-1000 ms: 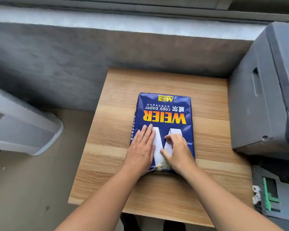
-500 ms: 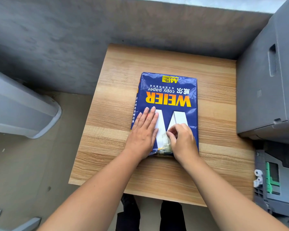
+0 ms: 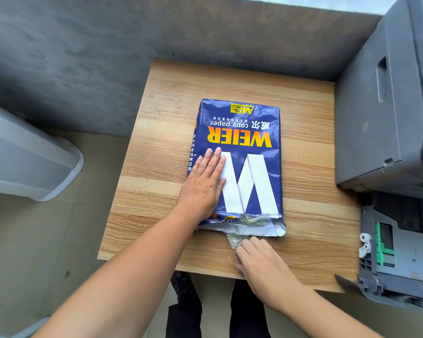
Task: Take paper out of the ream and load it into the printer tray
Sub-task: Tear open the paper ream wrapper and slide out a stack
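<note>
Ream in blue printed wrapper [image 3: 239, 152] lying mid wooden table [image 3: 308, 228], near end torn.
I see my left hand [image 3: 203, 184] flat and spread on it; right hand [image 3: 261, 262] pinches a clear wrapper strip [image 3: 233, 240]. Grey printer [image 3: 376, 113] right.

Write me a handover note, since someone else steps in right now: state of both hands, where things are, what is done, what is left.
Left hand: flat on the ream, pinning it to the wooden table.
Right hand: at the ream's near end, pinching a strip of tape pulled off the wrapper.
Near end of the wrapper is torn open; no paper is out.
Printer stands on the right, its tray pulled out below it.
Left: open the wrapper, lift out sheets, load the tray.
</note>
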Motion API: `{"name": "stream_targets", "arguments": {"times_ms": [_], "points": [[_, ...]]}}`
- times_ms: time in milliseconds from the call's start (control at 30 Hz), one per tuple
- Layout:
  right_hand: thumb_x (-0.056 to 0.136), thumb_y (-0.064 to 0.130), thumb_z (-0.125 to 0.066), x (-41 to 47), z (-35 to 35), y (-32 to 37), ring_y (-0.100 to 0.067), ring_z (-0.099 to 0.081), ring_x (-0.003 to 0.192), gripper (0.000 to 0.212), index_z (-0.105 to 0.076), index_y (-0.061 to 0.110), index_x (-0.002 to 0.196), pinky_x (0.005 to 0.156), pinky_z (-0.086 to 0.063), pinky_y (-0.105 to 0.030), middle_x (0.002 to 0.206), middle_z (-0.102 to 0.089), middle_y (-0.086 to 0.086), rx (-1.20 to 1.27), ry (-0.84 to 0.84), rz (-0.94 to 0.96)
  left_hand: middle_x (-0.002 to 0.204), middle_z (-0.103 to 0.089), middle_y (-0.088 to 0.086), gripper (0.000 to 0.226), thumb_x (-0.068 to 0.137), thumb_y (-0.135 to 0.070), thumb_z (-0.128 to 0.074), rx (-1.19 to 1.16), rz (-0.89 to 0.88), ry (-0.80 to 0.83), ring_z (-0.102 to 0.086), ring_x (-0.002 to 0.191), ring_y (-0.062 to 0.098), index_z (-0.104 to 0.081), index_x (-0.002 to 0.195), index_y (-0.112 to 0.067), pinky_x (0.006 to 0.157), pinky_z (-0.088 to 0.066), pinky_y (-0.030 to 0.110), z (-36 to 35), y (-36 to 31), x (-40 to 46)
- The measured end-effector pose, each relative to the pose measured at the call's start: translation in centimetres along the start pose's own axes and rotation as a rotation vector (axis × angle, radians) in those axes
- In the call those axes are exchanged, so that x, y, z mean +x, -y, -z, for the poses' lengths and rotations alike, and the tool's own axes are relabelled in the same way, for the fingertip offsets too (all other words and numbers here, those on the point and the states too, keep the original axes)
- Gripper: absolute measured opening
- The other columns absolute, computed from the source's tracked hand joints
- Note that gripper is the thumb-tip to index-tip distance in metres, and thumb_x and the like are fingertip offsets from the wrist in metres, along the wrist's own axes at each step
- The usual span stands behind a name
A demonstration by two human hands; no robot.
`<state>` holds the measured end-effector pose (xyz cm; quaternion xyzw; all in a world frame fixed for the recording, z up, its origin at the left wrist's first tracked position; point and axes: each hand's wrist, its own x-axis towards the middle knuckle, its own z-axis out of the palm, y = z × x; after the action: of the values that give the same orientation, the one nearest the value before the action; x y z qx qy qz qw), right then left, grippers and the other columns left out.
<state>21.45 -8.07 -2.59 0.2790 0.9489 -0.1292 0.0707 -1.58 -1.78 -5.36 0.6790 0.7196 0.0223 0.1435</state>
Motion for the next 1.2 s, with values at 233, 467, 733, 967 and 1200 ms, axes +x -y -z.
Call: {"name": "stream_targets", "arguments": {"times_ms": [233,467,733,967,1200], "points": [[0.094,0.04,-0.049,0.9,-1.3,0.2,-0.02,-0.054,0.084,0.029,-0.061,0.022,0.075,0.08,-0.045,-0.033,0.08,-0.059,0.003,0.257,0.042,-0.18,0.169,-0.017,0.004,0.076,0.099,-0.059,-0.033,-0.044,-0.111,-0.115,-0.009,0.157,0.023,-0.021,0.158,-0.013,0.126,-0.014,0.05,0.6,-1.5,-4.4],[0.078,0.052,-0.073,2.8,0.0,-0.3,-0.026,-0.062,0.064,0.044,-0.061,0.013,0.064,0.059,-0.045,-0.033,0.06,-0.064,0.003,0.836,-0.228,-1.272,0.17,-0.007,0.005,0.105,0.086,-0.082,-0.035,0.044,-0.055,0.006,0.0,0.157,0.024,-0.012,0.159,-0.012,0.125,-0.013,0.054,-0.8,-2.8,-7.0],[0.078,0.042,-0.078,2.7,1.3,-1.0,-0.022,-0.066,0.076,0.029,-0.061,0.028,0.098,0.062,-0.041,-0.032,0.074,-0.067,0.001,0.894,-0.6,-1.435,0.171,0.005,0.007,0.117,0.078,-0.081,-0.049,0.097,-0.021,0.048,0.009,0.156,0.027,-0.002,0.16,-0.012,0.126,-0.01,0.054,-1.6,-3.3,-7.1],[0.077,0.022,-0.081,4.1,1.7,-0.1,-0.01,-0.069,0.07,0.035,-0.064,0.02,0.108,0.072,-0.055,-0.028,0.092,-0.075,0.004,1.161,-0.879,-1.463,0.17,0.007,0.007,0.117,0.079,-0.081,-0.047,0.089,-0.026,0.049,0.012,0.156,0.026,0.001,0.159,-0.012,0.126,-0.008,0.053,-1.5,-3.3,-7.2],[0.076,0.012,-0.083,5.0,1.1,-0.5,-0.013,-0.069,0.067,0.024,-0.065,0.021,0.088,0.07,-0.057,-0.027,0.084,-0.076,-0.004,1.255,-0.964,-1.504,0.17,0.008,0.007,0.117,0.079,-0.082,-0.045,0.088,-0.025,0.054,0.013,0.156,0.026,0.002,0.159,-0.012,0.126,-0.006,0.053,-1.4,-3.3,-7.1]]}}
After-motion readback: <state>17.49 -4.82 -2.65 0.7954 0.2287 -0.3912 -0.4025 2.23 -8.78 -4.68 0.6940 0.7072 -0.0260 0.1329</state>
